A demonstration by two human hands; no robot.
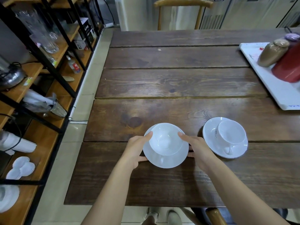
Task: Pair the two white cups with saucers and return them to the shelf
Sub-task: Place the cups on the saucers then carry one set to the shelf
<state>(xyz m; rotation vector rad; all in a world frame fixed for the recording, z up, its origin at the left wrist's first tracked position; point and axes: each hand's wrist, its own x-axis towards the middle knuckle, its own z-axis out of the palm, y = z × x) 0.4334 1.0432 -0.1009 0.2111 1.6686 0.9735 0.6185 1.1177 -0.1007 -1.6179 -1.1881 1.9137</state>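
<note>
Two white cups sit on white saucers on the dark wooden table [178,82]. The nearer cup [165,140] stands on its saucer [168,161] at the centre front. My left hand [138,148] grips the saucer's left edge, with a finger against the cup rim. On the other side, my right hand [198,148] grips the saucer's right edge and also touches the rim. To the right stands the second cup [231,133] on a dark-rimmed saucer [209,133], untouched.
A black-framed wooden shelf unit [48,70] runs along the left, holding glassware, a metal pot, and stacked white dishes [21,168]. At the table's right edge, a white tray [276,88] carries a brown jar and a red container. A wooden chair [183,7] stands at the far side.
</note>
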